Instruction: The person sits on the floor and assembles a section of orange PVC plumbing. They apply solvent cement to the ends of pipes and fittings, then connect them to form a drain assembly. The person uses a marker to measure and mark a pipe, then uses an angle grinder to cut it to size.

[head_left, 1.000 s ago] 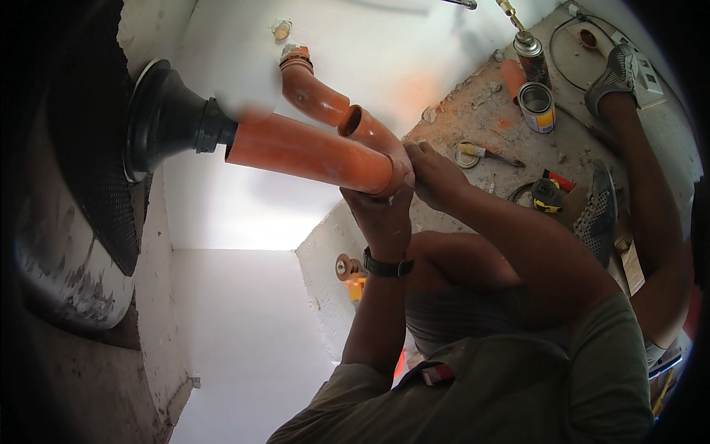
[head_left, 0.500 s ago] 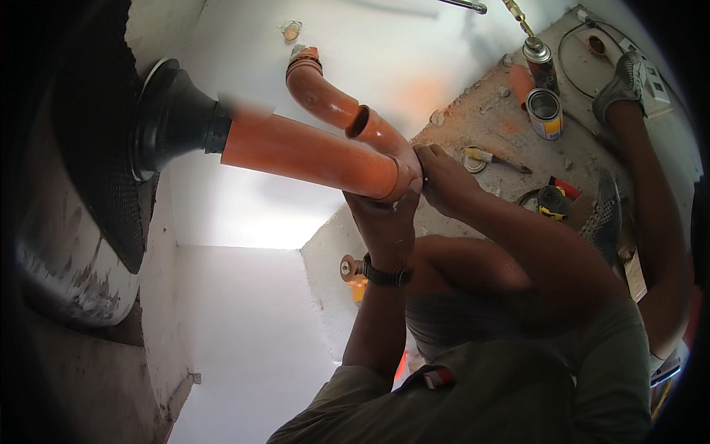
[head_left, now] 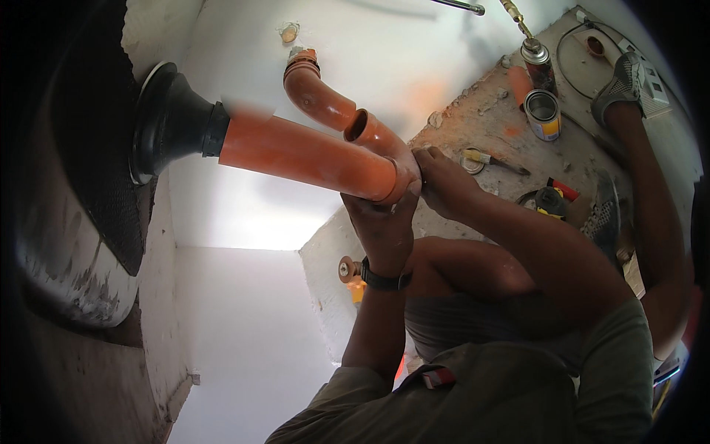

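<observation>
A thick orange pipe (head_left: 303,157) runs from a black rubber connector (head_left: 177,122) at the left to an orange pipe elbow (head_left: 388,152). My left hand (head_left: 381,226), with a dark wristband below it, grips the elbow from underneath where it meets the pipe, thumb against its side. From the right, my right hand (head_left: 445,179) presses on the elbow with bent fingers; their tips are partly hidden. The elbow's open end lies beside the lower end of a second orange bend (head_left: 318,96) that comes out of the white wall. Whether the two touch is unclear.
On the dusty floor to the right are an opened tin (head_left: 544,117), a gas torch canister (head_left: 538,63), a brush (head_left: 499,161) on a round lid and a tape measure (head_left: 549,200). A power strip (head_left: 652,92) lies by my foot. A valve (head_left: 346,270) sticks out near my left wrist.
The whole picture has shifted very slightly. Both hands keep their hold on the elbow, and the pipe stays in place.
</observation>
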`<move>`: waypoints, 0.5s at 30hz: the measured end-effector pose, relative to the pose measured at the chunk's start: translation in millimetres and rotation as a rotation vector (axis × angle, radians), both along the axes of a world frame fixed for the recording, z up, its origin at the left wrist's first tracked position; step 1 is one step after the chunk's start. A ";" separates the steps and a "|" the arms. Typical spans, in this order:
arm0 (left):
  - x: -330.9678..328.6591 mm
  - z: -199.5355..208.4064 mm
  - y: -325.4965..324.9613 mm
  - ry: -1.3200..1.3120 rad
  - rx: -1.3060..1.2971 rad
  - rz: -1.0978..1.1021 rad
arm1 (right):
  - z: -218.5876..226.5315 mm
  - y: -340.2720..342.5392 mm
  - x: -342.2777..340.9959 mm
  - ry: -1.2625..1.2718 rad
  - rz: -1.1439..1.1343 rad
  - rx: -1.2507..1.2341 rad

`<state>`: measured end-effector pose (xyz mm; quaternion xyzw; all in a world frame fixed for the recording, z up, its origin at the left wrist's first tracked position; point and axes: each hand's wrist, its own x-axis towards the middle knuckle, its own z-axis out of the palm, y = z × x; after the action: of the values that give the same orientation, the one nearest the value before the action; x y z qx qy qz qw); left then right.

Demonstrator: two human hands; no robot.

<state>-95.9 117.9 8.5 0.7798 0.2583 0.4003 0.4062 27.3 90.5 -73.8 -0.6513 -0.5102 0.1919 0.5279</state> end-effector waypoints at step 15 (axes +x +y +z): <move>-6.0 -8.0 3.1 0.014 0.221 0.007 | 29.2 -21.6 -21.3 0.129 -0.079 0.315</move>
<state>-101.9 121.0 0.5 0.8216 0.2184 0.4223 0.3145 6.0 68.9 -44.7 -0.5664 -0.4731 0.1303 0.6621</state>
